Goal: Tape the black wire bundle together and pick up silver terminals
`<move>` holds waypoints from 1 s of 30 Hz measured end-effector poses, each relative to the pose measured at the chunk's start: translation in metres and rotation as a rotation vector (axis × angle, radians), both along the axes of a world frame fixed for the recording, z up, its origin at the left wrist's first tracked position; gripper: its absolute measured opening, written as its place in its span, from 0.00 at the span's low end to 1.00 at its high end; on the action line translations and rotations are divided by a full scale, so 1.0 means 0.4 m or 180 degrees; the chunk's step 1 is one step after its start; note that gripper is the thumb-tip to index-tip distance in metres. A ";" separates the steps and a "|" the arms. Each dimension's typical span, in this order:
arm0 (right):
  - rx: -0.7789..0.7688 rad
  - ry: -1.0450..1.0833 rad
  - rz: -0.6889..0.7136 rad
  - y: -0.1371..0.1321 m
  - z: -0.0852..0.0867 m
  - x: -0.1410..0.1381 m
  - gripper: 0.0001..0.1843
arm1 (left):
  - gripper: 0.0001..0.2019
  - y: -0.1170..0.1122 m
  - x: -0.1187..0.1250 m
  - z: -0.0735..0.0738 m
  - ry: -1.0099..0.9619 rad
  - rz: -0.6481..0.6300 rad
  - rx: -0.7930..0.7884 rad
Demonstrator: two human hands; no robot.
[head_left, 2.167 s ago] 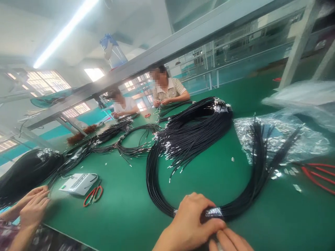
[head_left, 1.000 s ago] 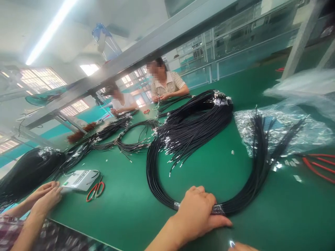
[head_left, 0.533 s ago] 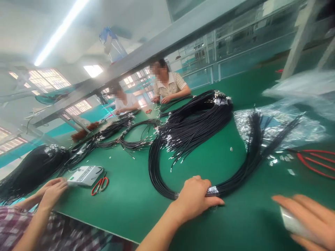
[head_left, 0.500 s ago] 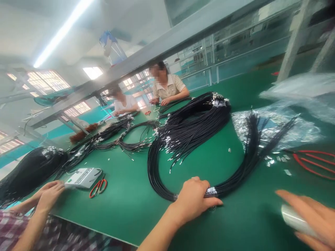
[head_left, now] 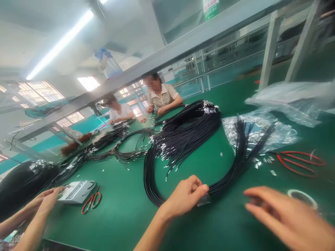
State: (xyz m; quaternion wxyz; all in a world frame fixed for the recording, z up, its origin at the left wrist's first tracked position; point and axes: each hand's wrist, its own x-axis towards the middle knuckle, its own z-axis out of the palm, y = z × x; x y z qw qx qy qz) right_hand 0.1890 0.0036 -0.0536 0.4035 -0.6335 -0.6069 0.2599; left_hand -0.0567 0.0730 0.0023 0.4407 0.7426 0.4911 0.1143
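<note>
While the left hand (head_left: pixel 183 197) grips the near part of a black cable bundle (head_left: pixel 150 177), its fingers closed round the cables, the right hand (head_left: pixel 282 214) is at the near right above a green surface (head_left: pixel 117 216), thumb and fingers spread apart. The bundle curves in a wide U across the middle, its loose ends fanning out toward the far right. Just beyond the right hand is a pale tape roll (head_left: pixel 309 195); whether they touch cannot be told. Farther off on the right lie a red-handled tool (head_left: pixel 293 152) and a clear bag (head_left: pixel 274 134) of small shiny pieces. A larger cable pile (head_left: pixel 193 132) lies beyond the bundle. At the left, a co-worker's hands (head_left: pixel 45 199) are close by a white box (head_left: pixel 77 192), with red-handled scissors (head_left: pixel 98 198) beside it.
</note>
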 end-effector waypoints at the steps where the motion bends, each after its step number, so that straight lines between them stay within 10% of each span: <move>1: -0.0430 0.0342 0.0348 0.004 -0.001 -0.045 0.17 | 0.18 0.000 0.000 0.001 -0.0005 0.0024 0.0031; 6: -0.1438 0.2432 0.0818 0.042 -0.031 -0.207 0.21 | 0.19 0.002 -0.001 -0.001 -0.0051 0.0085 0.0106; 14: -0.2092 0.3621 0.0716 0.050 0.021 -0.245 0.18 | 0.19 0.013 0.004 0.023 0.0068 0.0231 0.0299; 24: -0.1306 0.2643 0.0526 0.076 -0.026 -0.281 0.17 | 0.22 0.029 -0.012 0.032 0.0097 0.0447 0.0058; 30: -0.1178 0.1932 0.0338 0.089 -0.017 -0.294 0.19 | 0.29 0.064 -0.027 0.011 -0.0397 -0.0161 -0.1224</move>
